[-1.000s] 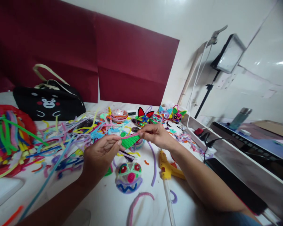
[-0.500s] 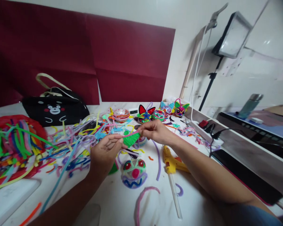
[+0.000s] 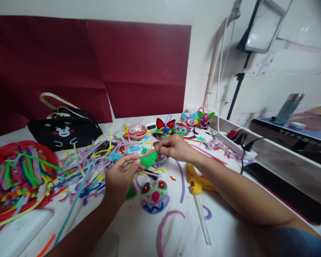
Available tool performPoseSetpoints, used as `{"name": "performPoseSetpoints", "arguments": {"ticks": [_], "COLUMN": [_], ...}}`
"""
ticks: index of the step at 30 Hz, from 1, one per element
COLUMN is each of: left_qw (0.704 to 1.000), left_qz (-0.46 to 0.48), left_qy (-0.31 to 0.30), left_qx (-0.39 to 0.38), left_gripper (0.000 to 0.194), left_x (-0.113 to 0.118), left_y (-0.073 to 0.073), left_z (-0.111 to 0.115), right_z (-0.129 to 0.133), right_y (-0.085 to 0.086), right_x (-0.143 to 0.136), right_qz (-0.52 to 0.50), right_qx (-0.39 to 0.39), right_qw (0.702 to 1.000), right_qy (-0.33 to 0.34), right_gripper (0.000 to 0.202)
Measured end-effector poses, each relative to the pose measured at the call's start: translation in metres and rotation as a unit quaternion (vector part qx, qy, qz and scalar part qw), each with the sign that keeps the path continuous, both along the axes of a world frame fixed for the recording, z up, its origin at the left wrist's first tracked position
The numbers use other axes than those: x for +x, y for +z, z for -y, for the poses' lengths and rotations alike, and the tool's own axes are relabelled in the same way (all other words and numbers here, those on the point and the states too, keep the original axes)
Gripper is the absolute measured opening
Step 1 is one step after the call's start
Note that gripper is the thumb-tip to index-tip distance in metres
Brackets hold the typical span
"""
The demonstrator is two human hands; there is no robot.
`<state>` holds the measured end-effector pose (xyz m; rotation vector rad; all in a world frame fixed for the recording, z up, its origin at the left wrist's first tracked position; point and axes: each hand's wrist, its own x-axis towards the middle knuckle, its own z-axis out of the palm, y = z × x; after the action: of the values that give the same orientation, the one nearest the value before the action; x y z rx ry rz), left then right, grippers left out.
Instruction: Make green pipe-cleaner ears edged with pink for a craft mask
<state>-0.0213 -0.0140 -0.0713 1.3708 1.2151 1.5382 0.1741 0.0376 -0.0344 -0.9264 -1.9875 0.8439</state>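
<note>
A small green fuzzy piece (image 3: 149, 160) hangs between my hands, with a pink pipe cleaner (image 3: 147, 154) along its top edge. My left hand (image 3: 123, 171) pinches its left end between thumb and fingers. At the upper right corner my right hand (image 3: 173, 147) pinches the pink strip; its fingertips partly hide that end. Just below lies a round clown-like face ornament (image 3: 155, 197) with red eyes, a red nose and a blue zigzag mouth. Another green piece with a pink edge (image 3: 131, 192) lies on the table beside my left wrist, partly hidden.
A yellow glue gun (image 3: 196, 182) with a clear glue stick lies by my right forearm. Loose pipe cleaners (image 3: 84, 178) and a red bag (image 3: 49, 157) of them spread leftward. Finished animal-face ornaments (image 3: 164, 130) stand behind; a power strip (image 3: 238, 144) and a phone-like black slab (image 3: 283, 191) lie right.
The camera view has shifted slightly. Both hands keep their pinch on the green piece and pink pipe cleaner, with hardly any movement between them.
</note>
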Motion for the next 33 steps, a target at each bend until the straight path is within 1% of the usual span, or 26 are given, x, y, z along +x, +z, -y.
{"name": "performPoseSetpoints", "arguments": {"ticks": [5,10,13,20,24,30,33], "left_qw": [0.999,0.998,0.998,0.999,0.998,0.999,0.999], "left_qz": [-0.021,-0.035,-0.031,-0.018,-0.011,-0.005,-0.006], "left_qy": [0.019,0.032,0.03,0.024,0.027,0.027,0.026], "left_qx": [-0.031,-0.036,-0.044,-0.044,-0.046,-0.041,-0.043], "left_gripper": [0.03,0.035,0.034,0.033,0.031,0.031,0.031], "left_x": [-0.003,-0.005,-0.006,-0.008,-0.007,-0.007,-0.007], "left_y": [0.0,-0.002,-0.004,-0.006,-0.005,-0.005,-0.005], "left_z": [-0.001,-0.003,-0.004,-0.007,-0.006,-0.004,-0.005], "right_z": [0.0,-0.002,-0.004,-0.006,-0.005,-0.005,-0.003], "right_y": [-0.002,-0.006,-0.009,-0.013,-0.011,-0.012,-0.011], "right_x": [-0.001,-0.002,-0.002,-0.003,-0.003,-0.004,-0.004], "right_qz": [0.01,0.015,0.019,0.033,0.038,0.019,0.028], "right_qx": [0.013,0.019,0.028,0.068,0.064,0.06,0.075], "right_qw": [1.0,1.0,0.999,0.997,0.997,0.998,0.997], "right_qy": [-0.012,-0.006,-0.003,-0.022,-0.026,-0.019,-0.02], "right_gripper": [0.019,0.02,0.02,0.02,0.02,0.021,0.022]}}
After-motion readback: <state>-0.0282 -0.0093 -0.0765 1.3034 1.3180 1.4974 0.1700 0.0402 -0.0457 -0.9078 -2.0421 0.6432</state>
